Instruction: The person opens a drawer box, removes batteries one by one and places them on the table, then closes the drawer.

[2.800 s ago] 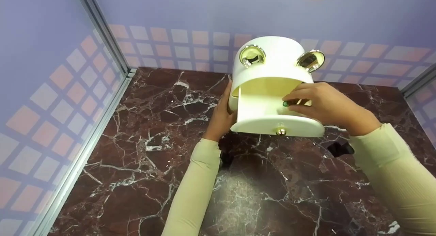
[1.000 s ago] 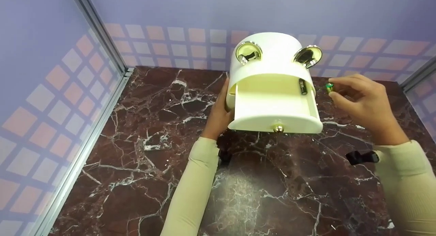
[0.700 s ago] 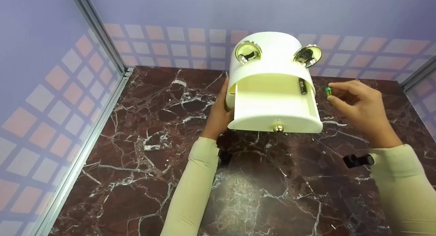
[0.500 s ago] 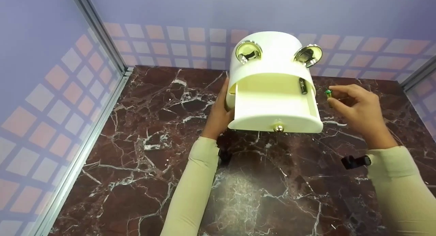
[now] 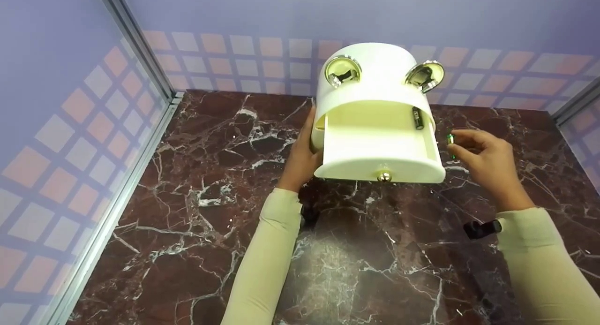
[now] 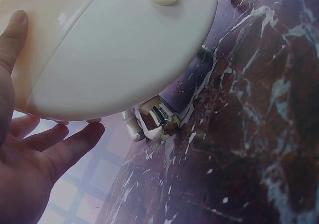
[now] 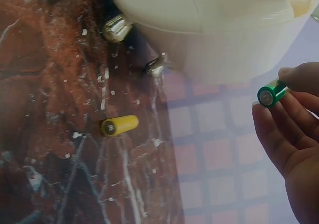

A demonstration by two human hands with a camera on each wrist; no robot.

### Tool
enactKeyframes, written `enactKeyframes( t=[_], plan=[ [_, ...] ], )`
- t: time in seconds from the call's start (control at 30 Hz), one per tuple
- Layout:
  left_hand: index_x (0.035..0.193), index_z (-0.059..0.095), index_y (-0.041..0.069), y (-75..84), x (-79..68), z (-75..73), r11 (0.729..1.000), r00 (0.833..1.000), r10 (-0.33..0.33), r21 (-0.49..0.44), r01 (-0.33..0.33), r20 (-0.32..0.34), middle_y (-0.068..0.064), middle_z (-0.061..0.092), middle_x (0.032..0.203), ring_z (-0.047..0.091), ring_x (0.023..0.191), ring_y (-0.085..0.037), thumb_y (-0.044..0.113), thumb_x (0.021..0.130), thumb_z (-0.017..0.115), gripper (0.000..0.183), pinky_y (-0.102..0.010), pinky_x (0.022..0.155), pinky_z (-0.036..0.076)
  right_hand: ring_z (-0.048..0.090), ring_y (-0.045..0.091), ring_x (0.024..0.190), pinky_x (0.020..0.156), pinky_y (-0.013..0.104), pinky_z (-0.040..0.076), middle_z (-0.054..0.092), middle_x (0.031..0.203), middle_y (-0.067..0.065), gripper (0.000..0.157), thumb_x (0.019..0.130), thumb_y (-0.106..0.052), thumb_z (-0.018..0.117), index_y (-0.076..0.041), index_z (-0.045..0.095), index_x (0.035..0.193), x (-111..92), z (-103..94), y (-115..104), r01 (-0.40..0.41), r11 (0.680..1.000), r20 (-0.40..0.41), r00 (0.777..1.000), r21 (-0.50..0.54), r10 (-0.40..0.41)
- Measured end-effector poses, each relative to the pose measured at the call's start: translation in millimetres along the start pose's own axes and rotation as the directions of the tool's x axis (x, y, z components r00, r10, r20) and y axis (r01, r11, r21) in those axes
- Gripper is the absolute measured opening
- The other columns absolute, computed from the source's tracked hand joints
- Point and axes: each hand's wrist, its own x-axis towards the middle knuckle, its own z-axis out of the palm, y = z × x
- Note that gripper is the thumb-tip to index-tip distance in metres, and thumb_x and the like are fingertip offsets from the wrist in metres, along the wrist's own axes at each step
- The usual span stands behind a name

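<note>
A cream storage box (image 5: 375, 74) with two gold ear-shaped discs stands on the table, its drawer (image 5: 377, 144) pulled out. Inside the drawer, at the back right, lies a dark battery (image 5: 417, 118). My left hand (image 5: 300, 158) grips the box's left side; in the left wrist view its fingers (image 6: 75, 147) touch the wall, while the thumb is on the other side of the edge. My right hand (image 5: 487, 158) pinches a small green battery (image 7: 269, 94) between thumb and fingertips. It is held in the air to the right of the drawer, apart from the box.
A yellow battery (image 7: 119, 125) lies on the dark marbled table (image 5: 211, 250), seen in the right wrist view. Gold feet (image 7: 116, 29) are under the box. Purple panels with pink and white squares (image 5: 271, 67) stand behind and at both sides.
My right hand has come out of the drawer to the right with the green battery, then moved slightly nearer to me. The dark battery now shows in the drawer. The left hand stays on the box.
</note>
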Motion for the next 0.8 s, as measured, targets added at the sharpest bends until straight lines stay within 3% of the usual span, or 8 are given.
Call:
enactKeyframes(
  t=[0.17,0.43,0.63,0.8],
  plan=[
    [0.156,0.009,0.035,-0.5,-0.7,0.1,1.000,1.000,0.014,-0.018,-0.014,0.001,0.001,0.021,0.162,0.054,0.115,-0.024,0.002,0.089,0.061,0.091,-0.040,0.090,0.051,0.060,-0.014,0.076,0.069,0.004,0.048,0.064,0.088,-0.023,0.036,0.086,-0.023,0.074,-0.008,0.069,0.118,-1.3,4.2,7.2,-0.058,0.998,0.019,0.998,-0.005,0.058],
    [0.157,0.010,0.029,-0.5,0.6,-0.2,0.999,1.000,0.012,-0.037,-0.012,0.001,-0.004,0.020,0.163,0.053,0.116,-0.024,-0.001,0.089,0.061,0.090,-0.039,0.089,0.052,0.054,-0.017,0.076,0.066,0.002,0.045,0.070,0.102,0.014,0.035,0.088,-0.020,0.072,-0.006,0.068,0.120,-2.8,13.0,18.2,-0.071,0.995,0.057,0.996,-0.071,0.075],
    [0.157,0.009,0.032,-1.1,0.9,-0.7,1.000,1.000,0.007,-0.017,-0.007,-0.001,-0.001,0.020,0.163,0.053,0.118,-0.025,0.000,0.089,0.062,0.092,-0.041,0.092,0.052,0.047,-0.020,0.075,0.066,0.002,0.040,0.071,0.103,0.018,0.035,0.089,-0.020,0.071,-0.004,0.067,0.120,-4.9,20.5,28.7,-0.055,0.992,0.081,0.995,-0.118,0.065],
    [0.156,0.008,0.037,-0.3,0.6,-0.6,1.000,1.000,-0.004,-0.015,0.004,0.006,0.002,0.019,0.163,0.053,0.118,-0.024,-0.002,0.087,0.061,0.096,-0.040,0.092,0.052,0.050,-0.012,0.077,0.065,0.004,0.041,0.072,0.102,0.018,0.034,0.090,-0.019,0.069,-0.003,0.067,0.119,-5.7,25.7,37.7,-0.058,0.987,0.110,0.991,-0.149,0.075]
  ],
)
